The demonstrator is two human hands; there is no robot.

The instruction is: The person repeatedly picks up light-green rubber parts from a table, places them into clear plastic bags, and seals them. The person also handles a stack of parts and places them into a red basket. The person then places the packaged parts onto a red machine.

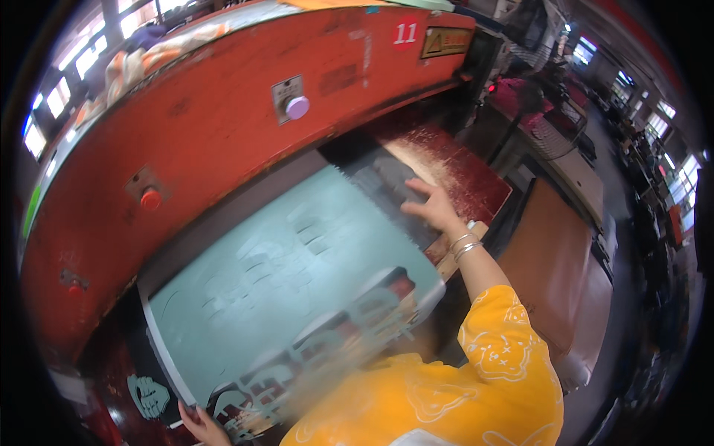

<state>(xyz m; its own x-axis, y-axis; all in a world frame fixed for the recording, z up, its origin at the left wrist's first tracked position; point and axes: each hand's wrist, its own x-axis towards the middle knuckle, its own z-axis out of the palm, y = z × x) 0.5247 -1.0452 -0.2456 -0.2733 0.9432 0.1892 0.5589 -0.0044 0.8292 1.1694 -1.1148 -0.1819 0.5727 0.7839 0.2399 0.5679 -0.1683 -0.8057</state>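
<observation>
A pale green sheet (297,245) lies on the bed below the red press beam, with curved cut lines across its middle. Its near edge is a lattice of cut-out openings, partly blurred. At the sheet's near left corner, my left hand (201,427) has its fingers closed on the edge; part of it is cut off by the frame. Beside that hand rests a small stack of green cut pieces (149,395). My right hand (435,208), fingers apart and holding nothing, is over a dark grey surface (387,182) just past the sheet's right edge.
The red press beam (223,104) spans the far side, with a lilac knob (297,108) and a red button (151,198). A worn dark red board (461,167) lies to the right. Brown sheets (547,260) are stacked beyond my right arm.
</observation>
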